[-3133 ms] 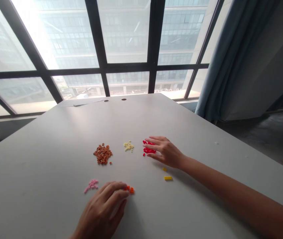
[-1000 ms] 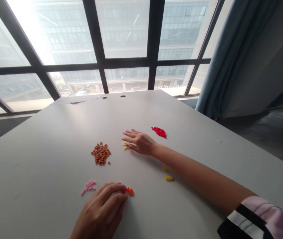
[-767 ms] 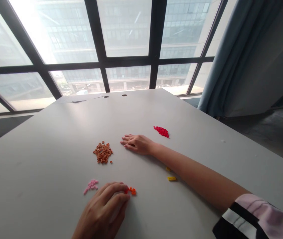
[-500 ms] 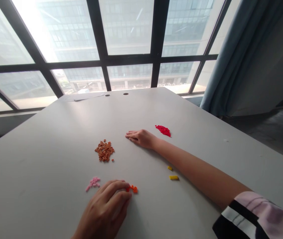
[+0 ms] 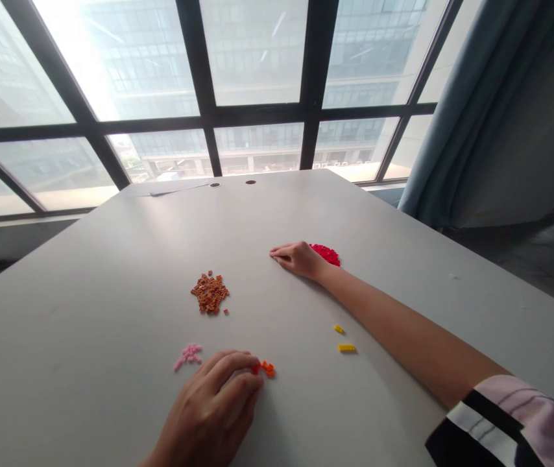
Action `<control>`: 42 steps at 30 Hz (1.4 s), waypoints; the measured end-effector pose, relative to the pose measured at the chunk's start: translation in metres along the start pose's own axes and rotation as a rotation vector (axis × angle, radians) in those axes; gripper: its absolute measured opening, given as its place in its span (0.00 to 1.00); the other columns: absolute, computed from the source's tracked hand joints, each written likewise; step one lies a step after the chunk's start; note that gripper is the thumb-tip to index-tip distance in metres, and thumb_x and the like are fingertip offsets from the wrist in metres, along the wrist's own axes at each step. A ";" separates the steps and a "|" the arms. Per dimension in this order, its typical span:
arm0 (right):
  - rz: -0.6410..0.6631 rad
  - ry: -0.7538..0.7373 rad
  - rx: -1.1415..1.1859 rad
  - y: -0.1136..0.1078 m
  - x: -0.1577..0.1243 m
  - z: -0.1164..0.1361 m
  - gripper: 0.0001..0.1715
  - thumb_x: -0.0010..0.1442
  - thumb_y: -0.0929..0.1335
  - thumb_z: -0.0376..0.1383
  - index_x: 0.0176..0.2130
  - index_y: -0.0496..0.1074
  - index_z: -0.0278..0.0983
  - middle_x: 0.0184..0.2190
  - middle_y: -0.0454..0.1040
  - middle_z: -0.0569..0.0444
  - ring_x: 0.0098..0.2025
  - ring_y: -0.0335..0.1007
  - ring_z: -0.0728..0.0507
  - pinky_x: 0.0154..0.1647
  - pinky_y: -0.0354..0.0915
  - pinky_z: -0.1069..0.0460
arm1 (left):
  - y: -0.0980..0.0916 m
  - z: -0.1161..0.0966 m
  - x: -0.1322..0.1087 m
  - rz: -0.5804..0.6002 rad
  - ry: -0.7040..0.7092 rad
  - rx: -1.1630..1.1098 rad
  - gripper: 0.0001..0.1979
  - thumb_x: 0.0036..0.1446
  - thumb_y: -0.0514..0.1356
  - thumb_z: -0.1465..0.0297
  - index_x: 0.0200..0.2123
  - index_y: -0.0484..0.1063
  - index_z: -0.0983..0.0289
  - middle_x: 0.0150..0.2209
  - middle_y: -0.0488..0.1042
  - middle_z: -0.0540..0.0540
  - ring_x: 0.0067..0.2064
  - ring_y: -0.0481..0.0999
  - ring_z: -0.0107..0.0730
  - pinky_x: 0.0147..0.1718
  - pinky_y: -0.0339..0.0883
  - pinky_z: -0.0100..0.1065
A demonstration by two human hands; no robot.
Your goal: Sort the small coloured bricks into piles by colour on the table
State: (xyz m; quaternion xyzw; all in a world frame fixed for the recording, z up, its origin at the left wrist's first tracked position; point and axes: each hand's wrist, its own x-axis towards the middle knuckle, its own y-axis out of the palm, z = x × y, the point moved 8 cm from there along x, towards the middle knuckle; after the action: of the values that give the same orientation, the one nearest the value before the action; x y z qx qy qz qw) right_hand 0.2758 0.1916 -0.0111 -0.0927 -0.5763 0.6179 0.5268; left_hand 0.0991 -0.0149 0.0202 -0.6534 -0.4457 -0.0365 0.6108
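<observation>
White tabletop (image 5: pixel 126 266) | red plastic bricks (image 5: pixel 329 254) heaped just right of right hand (image 5: pixel 300 259) (nearer), fingers together | left hand (image 5: pixel 211 403) curls at orange plastic bricks (image 5: pixel 270 370) | grasps: I can't say

You had a plain white-grey tabletop (image 5: pixel 111 292) with orange-brown pieces (image 5: pixel 210 295), pale pink pieces (image 5: pixel 191 354), bright orange pieces (image 5: pixel 270 370), red pieces (image 5: pixel 328 253) and two yellow bricks (image 5: pixel 346 348), each group one solid colour. Your right sleeve (image 5: pixel 530 403) was light pink with thin dark lines, banded black and white at the edge. Behind, you had black window frames (image 5: pixel 316 84) and a dusty-blue curtain (image 5: pixel 452 143).
</observation>
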 end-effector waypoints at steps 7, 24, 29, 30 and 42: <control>-0.043 0.064 0.025 -0.004 -0.009 -0.003 0.11 0.58 0.67 0.31 0.38 0.79 0.37 0.41 0.79 0.53 0.40 0.77 0.45 0.45 0.72 0.52 | 0.000 0.000 0.000 0.001 0.006 -0.008 0.09 0.58 0.54 0.79 0.37 0.71 0.62 0.39 0.77 0.56 0.44 0.76 0.30 0.43 0.70 0.29; 0.151 0.020 0.156 -0.093 -0.119 0.076 0.18 0.53 0.72 0.46 0.45 0.77 0.46 0.42 0.76 0.49 0.44 0.73 0.43 0.44 0.71 0.50 | -0.001 -0.001 0.003 -0.001 -0.004 -0.026 0.08 0.58 0.54 0.78 0.37 0.72 0.62 0.39 0.77 0.55 0.43 0.76 0.30 0.42 0.71 0.28; 0.158 -0.016 0.101 -0.082 -0.145 0.083 0.14 0.60 0.67 0.39 0.46 0.76 0.45 0.40 0.76 0.48 0.40 0.72 0.45 0.39 0.71 0.51 | -0.001 -0.003 0.002 -0.017 0.015 -0.014 0.09 0.59 0.54 0.77 0.37 0.72 0.61 0.38 0.77 0.55 0.43 0.77 0.30 0.42 0.71 0.29; 0.140 -0.014 0.112 -0.081 -0.145 0.082 0.13 0.62 0.66 0.38 0.44 0.77 0.44 0.38 0.76 0.49 0.39 0.72 0.45 0.39 0.70 0.52 | -0.002 -0.003 0.002 -0.022 0.017 -0.010 0.09 0.59 0.54 0.77 0.37 0.72 0.61 0.38 0.77 0.55 0.43 0.77 0.30 0.42 0.71 0.29; -0.105 0.281 -0.005 -0.101 -0.139 -0.001 0.11 0.58 0.68 0.42 0.33 0.78 0.40 0.35 0.79 0.51 0.31 0.74 0.46 0.32 0.72 0.51 | -0.001 -0.002 0.000 -0.015 0.012 -0.047 0.08 0.59 0.54 0.76 0.37 0.72 0.61 0.38 0.77 0.55 0.42 0.76 0.31 0.41 0.71 0.31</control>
State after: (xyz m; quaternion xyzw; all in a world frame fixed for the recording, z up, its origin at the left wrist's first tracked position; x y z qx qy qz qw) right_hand 0.3911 0.0645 0.0018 -0.1496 -0.5024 0.5690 0.6336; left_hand 0.0997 -0.0166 0.0211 -0.6640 -0.4460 -0.0553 0.5976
